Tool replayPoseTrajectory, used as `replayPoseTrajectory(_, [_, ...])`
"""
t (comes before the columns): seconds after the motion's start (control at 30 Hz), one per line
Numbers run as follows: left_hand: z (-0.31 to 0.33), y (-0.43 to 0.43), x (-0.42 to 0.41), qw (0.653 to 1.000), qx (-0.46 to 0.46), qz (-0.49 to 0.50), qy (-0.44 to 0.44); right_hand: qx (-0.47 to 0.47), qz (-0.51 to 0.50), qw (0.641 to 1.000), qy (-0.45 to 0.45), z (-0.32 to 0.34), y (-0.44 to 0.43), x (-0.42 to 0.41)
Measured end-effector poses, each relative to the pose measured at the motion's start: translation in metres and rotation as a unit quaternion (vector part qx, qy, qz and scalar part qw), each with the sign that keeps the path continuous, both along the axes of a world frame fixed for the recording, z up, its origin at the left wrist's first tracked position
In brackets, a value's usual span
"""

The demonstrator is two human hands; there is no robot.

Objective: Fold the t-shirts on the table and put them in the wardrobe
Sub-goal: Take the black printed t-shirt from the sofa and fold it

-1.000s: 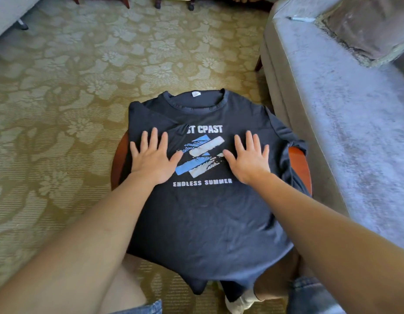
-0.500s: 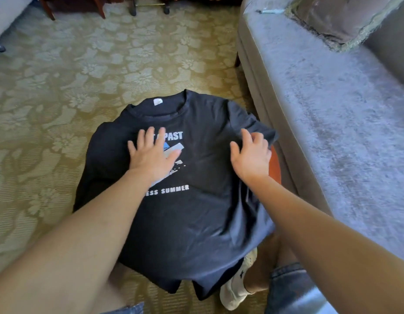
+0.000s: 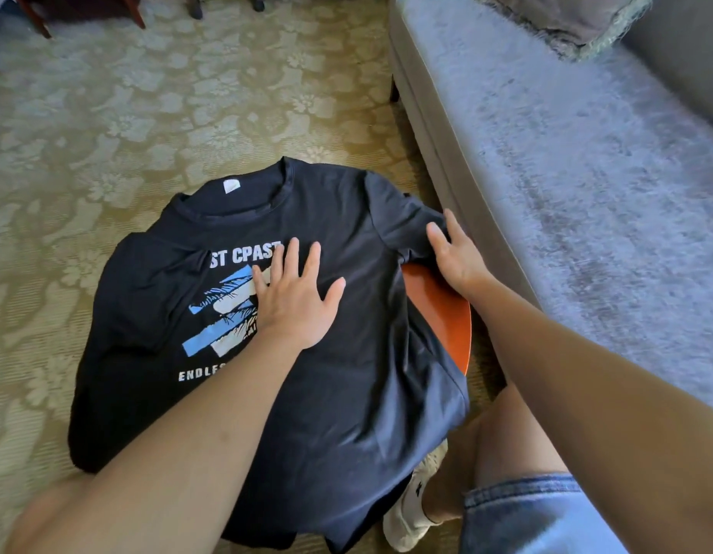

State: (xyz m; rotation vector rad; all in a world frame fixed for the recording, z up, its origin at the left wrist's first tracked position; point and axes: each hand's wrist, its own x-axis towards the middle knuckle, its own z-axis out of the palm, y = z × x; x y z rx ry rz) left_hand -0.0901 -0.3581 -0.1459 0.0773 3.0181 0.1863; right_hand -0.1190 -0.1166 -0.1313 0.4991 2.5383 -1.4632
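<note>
A dark navy t-shirt (image 3: 347, 393) with a blue-and-white print lies face up over a small round orange table (image 3: 447, 313), collar away from me. My left hand (image 3: 295, 301) presses flat on the chest beside the print, fingers spread. My right hand (image 3: 453, 253) rests at the edge of the right sleeve, above the table's bare rim. Its thumb and one finger look straight; the other fingers are hidden behind the hand. The shirt's hem and left side hang over the table edge.
A grey sofa (image 3: 587, 193) runs close along the right, with a cushion (image 3: 567, 18) at its back. Patterned carpet (image 3: 147, 113) surrounds the table. My knee, denim shorts (image 3: 527, 513) and a white shoe (image 3: 411, 513) sit under the near right. Furniture legs (image 3: 135, 14) stand far left.
My right hand slid off the chest rightward to the sleeve edge. My left hand moved to the right of the print, and the view swung right, then back.
</note>
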Motion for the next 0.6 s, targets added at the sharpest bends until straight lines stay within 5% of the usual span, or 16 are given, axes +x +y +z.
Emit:
replayPoseTrajectory(0.3, [0.000,-0.001,0.002,1.000,0.005,0.002,0.009,0.184,0.039,0.970,0.153,0.031,-0.019,-0.009])
replayPoseTrajectory(0.47, [0.004,-0.004,-0.001,0.994,0.100,0.017,0.027,0.359,0.190,0.904,0.132,0.065,-0.076,-0.014])
replayPoseTrajectory(0.6, [0.019,-0.035,-0.004,0.979,0.148,0.077,0.117,0.377,0.327,0.854,0.146,0.067,-0.132,0.002])
